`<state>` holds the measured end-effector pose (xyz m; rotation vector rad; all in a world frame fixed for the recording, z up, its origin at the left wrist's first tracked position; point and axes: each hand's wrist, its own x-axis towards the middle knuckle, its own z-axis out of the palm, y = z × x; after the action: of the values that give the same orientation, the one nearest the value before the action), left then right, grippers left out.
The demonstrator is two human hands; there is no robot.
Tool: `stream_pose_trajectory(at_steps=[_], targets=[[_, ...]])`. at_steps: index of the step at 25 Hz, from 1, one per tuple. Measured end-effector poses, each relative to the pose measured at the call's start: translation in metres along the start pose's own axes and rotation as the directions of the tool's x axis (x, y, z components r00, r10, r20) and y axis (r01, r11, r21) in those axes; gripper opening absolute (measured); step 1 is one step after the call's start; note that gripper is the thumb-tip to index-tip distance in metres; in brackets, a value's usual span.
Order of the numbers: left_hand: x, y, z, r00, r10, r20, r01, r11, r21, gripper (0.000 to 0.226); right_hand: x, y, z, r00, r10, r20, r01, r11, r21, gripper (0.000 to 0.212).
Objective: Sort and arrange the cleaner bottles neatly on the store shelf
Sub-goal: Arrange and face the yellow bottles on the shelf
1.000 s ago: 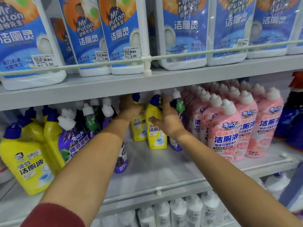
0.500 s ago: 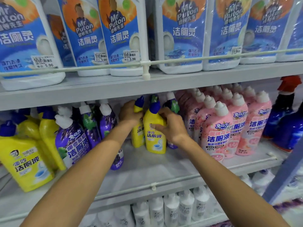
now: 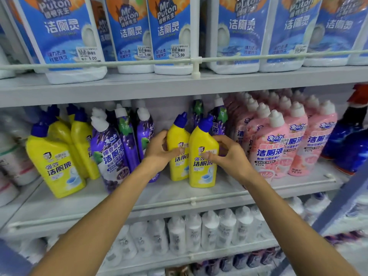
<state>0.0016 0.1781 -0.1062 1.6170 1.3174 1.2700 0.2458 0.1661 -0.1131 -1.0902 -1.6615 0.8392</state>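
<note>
Both hands grip 2 yellow bottles [image 3: 202, 156] — blue caps, upright, side by side.

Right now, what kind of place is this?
Most likely a shop aisle for household cleaners. Tiered grey shelves with guard rails hold many identical bottles in rows, like the pink bottles, and the big blue-labelled jugs up top carry barcode price stickers reading 5.00.
</note>
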Motion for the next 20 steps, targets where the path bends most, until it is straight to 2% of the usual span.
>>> stream_pose_trajectory(at_steps=[4,6,10,16,20], targets=[[-0.038,0.020,-0.029,0.997,0.043,-0.060,-0.045,0.998,-0.036,0.044,-0.015,-0.014,0.002,0.991,-0.041,-0.124,0.043,0.999,0.010,0.043],[-0.059,0.031,-0.054,0.994,0.069,-0.085,-0.073,0.996,-0.048,0.043,-0.018,-0.030,0.011,0.987,-0.081,-0.141,0.083,0.997,0.010,0.047],[-0.098,0.045,-0.122,0.989,0.089,-0.119,-0.087,0.996,0.017,0.048,-0.022,-0.079,0.068,0.983,-0.178,-0.045,0.180,0.982,0.048,0.058],[-0.137,0.022,-0.245,0.943,0.046,-0.331,-0.017,0.996,0.090,0.043,-0.013,-0.134,0.202,0.977,-0.208,0.057,0.200,0.973,0.116,0.056],[-0.136,-0.008,-0.297,0.920,0.043,-0.388,0.015,0.989,0.145,0.047,-0.007,-0.150,0.285,0.958,-0.264,0.114,0.263,0.964,0.023,0.055]])
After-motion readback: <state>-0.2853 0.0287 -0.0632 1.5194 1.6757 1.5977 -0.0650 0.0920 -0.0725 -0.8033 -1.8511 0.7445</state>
